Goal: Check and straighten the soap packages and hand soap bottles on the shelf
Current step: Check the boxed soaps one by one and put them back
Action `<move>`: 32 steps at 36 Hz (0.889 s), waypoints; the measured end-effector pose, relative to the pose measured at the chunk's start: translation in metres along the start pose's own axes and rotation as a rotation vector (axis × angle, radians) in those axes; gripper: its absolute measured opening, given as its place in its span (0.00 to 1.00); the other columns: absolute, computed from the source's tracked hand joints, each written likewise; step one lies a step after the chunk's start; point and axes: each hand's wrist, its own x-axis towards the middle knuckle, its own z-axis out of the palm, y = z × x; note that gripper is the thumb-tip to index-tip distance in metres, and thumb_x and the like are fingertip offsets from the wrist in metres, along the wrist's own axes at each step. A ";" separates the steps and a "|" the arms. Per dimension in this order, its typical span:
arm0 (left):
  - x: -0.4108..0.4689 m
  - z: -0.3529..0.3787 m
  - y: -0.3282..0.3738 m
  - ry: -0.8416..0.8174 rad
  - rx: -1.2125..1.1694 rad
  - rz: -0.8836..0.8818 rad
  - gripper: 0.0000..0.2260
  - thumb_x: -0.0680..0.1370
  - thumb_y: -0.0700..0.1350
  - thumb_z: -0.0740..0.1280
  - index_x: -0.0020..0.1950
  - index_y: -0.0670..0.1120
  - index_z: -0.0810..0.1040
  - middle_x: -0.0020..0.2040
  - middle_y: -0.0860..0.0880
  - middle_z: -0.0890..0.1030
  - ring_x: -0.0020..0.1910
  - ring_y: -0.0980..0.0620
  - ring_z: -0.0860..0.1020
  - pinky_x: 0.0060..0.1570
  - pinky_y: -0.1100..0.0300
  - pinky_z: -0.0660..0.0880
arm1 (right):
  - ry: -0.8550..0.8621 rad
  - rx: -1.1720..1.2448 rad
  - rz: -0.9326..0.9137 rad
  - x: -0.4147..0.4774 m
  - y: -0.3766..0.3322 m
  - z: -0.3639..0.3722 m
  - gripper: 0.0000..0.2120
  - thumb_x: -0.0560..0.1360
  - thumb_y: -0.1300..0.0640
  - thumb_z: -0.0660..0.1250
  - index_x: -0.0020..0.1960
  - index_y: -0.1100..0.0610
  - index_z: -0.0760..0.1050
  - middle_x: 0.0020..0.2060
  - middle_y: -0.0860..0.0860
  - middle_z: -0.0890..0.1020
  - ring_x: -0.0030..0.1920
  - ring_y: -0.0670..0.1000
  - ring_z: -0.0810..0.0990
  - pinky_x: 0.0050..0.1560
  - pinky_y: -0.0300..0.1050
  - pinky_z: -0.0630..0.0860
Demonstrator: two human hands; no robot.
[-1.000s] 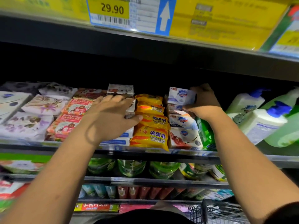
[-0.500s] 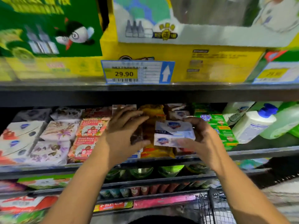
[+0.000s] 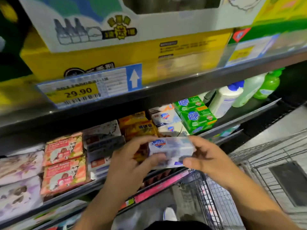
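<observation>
A white soap package with a blue shield logo [image 3: 171,151] is held in front of the shelf, off its stack. My left hand [image 3: 131,163] grips its left end and my right hand [image 3: 206,159] grips its right end. Behind it on the shelf lie more white soap boxes [image 3: 166,117], yellow sulfur soap packs [image 3: 141,128], green soap packs [image 3: 196,117] and orange goat soap packs [image 3: 64,161]. Hand soap bottles [image 3: 224,100] stand at the right end, one white with a blue pump, others green.
A yellow price tag reading 29.90 [image 3: 79,92] hangs on the upper shelf edge, under a yellow carton [image 3: 116,60]. Floral packages [image 3: 18,176] fill the left. A wire shopping cart [image 3: 216,196] sits below right, by the lower shelves.
My right hand lifted the white soap package off its stack and drew it toward me; my left hand left the shelf packs and took its other end. The view tilted up.
</observation>
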 end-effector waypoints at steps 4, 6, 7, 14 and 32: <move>0.003 0.005 0.005 -0.035 -0.013 -0.036 0.14 0.70 0.64 0.70 0.54 0.65 0.78 0.50 0.67 0.80 0.49 0.66 0.79 0.42 0.70 0.74 | 0.132 0.103 -0.011 -0.010 0.005 0.004 0.24 0.69 0.61 0.77 0.63 0.49 0.79 0.58 0.56 0.84 0.58 0.53 0.82 0.55 0.43 0.78; 0.005 0.009 0.004 -0.041 -0.020 -0.021 0.13 0.72 0.64 0.70 0.56 0.69 0.76 0.56 0.72 0.76 0.55 0.69 0.76 0.47 0.73 0.72 | 0.155 0.198 0.018 -0.012 0.003 0.004 0.27 0.68 0.57 0.79 0.65 0.46 0.78 0.56 0.60 0.83 0.55 0.56 0.82 0.52 0.47 0.80; 0.007 0.010 0.003 -0.057 -0.012 -0.002 0.14 0.72 0.65 0.71 0.57 0.71 0.75 0.59 0.73 0.74 0.58 0.69 0.74 0.51 0.74 0.71 | 0.174 0.230 0.040 -0.012 0.002 0.004 0.28 0.67 0.54 0.80 0.65 0.46 0.78 0.54 0.62 0.82 0.52 0.57 0.82 0.49 0.48 0.80; 0.005 0.016 -0.004 -0.396 -0.040 0.026 0.39 0.60 0.64 0.79 0.67 0.76 0.64 0.71 0.72 0.58 0.73 0.68 0.58 0.72 0.53 0.66 | 0.314 0.383 0.225 -0.014 -0.014 0.004 0.03 0.70 0.55 0.72 0.42 0.51 0.85 0.39 0.55 0.84 0.30 0.53 0.79 0.27 0.41 0.78; 0.024 0.049 0.016 -0.022 -0.341 -0.341 0.16 0.68 0.61 0.75 0.53 0.60 0.79 0.50 0.55 0.85 0.48 0.56 0.84 0.48 0.57 0.80 | 0.204 -0.027 0.060 -0.009 -0.007 -0.018 0.17 0.70 0.60 0.75 0.58 0.59 0.79 0.45 0.49 0.86 0.46 0.47 0.84 0.45 0.36 0.77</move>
